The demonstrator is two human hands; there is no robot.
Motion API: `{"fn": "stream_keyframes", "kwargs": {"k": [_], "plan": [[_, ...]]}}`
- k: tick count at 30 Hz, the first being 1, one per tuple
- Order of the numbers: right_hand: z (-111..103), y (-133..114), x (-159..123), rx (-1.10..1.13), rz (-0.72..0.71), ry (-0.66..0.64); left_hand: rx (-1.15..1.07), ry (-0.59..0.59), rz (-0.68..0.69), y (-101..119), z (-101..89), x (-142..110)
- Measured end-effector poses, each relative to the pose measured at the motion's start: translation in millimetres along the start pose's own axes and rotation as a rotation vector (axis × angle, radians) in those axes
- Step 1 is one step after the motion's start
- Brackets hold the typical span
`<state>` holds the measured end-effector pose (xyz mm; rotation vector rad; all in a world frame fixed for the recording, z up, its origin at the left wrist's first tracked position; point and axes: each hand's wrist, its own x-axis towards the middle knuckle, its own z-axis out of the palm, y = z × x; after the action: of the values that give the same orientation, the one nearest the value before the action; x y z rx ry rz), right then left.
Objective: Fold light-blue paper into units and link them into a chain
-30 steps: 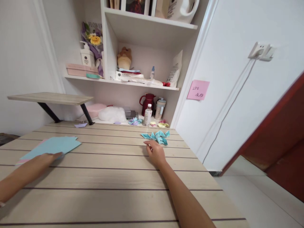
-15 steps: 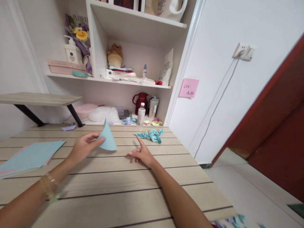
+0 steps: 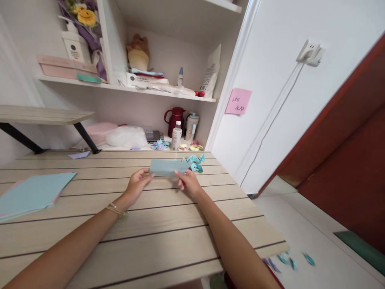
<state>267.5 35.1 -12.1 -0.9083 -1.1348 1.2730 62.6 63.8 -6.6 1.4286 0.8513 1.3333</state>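
A light blue paper sheet [image 3: 165,167] is held just above the wooden table [image 3: 168,224], level with the far third of the top. My left hand [image 3: 136,186] pinches its left end and my right hand [image 3: 188,184] pinches its right end. Right behind the sheet lies a small heap of folded blue paper pieces [image 3: 194,162]. A stack of blue and pink paper sheets [image 3: 28,194] rests on the table at the far left.
Shelves at the back hold a red jug [image 3: 173,119], a small bottle [image 3: 176,137], a plastic bag [image 3: 126,136] and more folded paper bits [image 3: 159,145]. A pink note [image 3: 238,101] hangs on the right wall. Paper scraps [image 3: 285,261] lie on the floor by the table's right edge.
My left hand lifted one blue sheet off the left stack and carried it to the middle. My right hand came off the table and took the sheet's other end.
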Motion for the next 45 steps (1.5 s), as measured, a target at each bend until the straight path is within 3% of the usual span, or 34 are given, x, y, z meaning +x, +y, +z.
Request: {"fn": "stream_keyframes", "kwargs": {"k": [2, 4, 9, 12, 17, 23, 27, 36, 40, 45], "plan": [[6.9, 1.7, -0.4, 0.003, -0.016, 0.032, 0.104, 0.112, 0.113, -4.0, -3.7, 3.4], [11.4, 3.9, -0.3, 0.004, -0.040, 0.042, 0.155, 0.159, 0.120, -6.3, -6.1, 6.6], [2.7, 0.1, -0.4, -0.081, -0.041, 0.038, 0.017, -0.093, -0.055, -5.3, -5.7, 3.4], [-13.7, -11.8, -2.1, -0.165, 0.008, -0.043, 0.000, -0.200, -0.117, -4.1, -2.5, -2.4], [-28.4, -23.8, -2.6, -0.246, 0.039, -0.024, 0.000, -0.199, -0.134, -6.8, 0.7, -6.4], [-1.1, -4.6, -0.8, 0.017, -0.088, 0.193, -0.108, -0.100, -0.101, -8.7, 2.1, -6.6], [14.9, 9.6, -0.1, 0.226, -0.081, 0.324, -0.089, -0.079, -0.068, -7.6, 2.0, -6.7], [26.4, 15.8, -5.9, 0.156, -0.064, 0.343, -0.098, -0.016, -0.139, -3.0, 6.6, -7.8], [33.4, 15.2, -10.1, 0.115, -0.023, 0.268, -0.041, -0.052, -0.145, -1.2, 8.4, -9.5], [35.6, 14.2, -12.3, 0.112, 0.047, 0.219, -0.022, -0.015, -0.126, -0.7, 5.9, -9.3]]}}
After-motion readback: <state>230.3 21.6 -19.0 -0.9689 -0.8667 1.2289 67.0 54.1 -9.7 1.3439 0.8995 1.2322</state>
